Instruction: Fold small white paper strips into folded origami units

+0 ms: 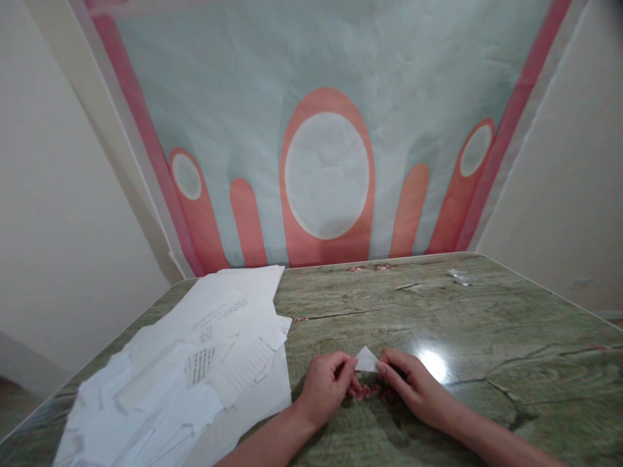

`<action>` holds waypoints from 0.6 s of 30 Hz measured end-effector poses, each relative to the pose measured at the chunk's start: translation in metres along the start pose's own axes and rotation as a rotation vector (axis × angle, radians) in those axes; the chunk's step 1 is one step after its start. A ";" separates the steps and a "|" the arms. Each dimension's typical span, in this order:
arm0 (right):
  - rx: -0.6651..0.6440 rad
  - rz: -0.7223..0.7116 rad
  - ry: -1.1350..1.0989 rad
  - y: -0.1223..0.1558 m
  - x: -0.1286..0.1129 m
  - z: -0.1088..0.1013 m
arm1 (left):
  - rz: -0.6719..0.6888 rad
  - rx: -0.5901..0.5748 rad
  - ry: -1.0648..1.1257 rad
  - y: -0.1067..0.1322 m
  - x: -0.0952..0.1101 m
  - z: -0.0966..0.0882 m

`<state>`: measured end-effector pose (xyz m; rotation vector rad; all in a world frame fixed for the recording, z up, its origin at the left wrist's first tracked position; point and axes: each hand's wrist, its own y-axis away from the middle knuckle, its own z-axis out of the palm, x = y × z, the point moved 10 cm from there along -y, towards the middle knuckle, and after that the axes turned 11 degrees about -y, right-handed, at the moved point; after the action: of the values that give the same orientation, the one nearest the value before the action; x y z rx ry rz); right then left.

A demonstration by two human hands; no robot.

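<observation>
A small white piece of paper point(366, 360), pointed at its top, is held just above the table between my two hands. My left hand point(327, 379) pinches its left corner between thumb and fingers. At the right corner, my right hand point(411, 383) grips it the same way. Both hands are closed, and the fingertips cover the paper's side corners. Left of my left hand lies a large spread pile of white paper sheets and scraps point(243, 285), some with printed or written lines.
The table point(487, 324) has a green-brown wood-look top with dark crack patterns and a bright light reflection. Near its far right edge lies a small crumpled clear wrapper point(458, 277). Behind the table hangs a backdrop point(326, 175) with red arches, and pale walls stand on both sides.
</observation>
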<state>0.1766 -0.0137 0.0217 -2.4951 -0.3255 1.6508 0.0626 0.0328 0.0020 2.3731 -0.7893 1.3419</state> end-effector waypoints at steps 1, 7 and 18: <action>0.004 0.009 -0.007 0.000 0.002 0.000 | 0.008 -0.003 -0.010 0.000 0.001 0.000; 0.000 0.086 -0.118 0.000 0.017 0.004 | 0.074 0.081 -0.240 0.001 0.008 -0.011; 0.000 0.013 -0.027 0.000 0.003 0.000 | 0.064 0.095 -0.283 0.001 0.005 -0.011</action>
<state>0.1777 -0.0126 0.0189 -2.4824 -0.3128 1.6913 0.0569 0.0364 0.0120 2.6730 -0.9017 1.1016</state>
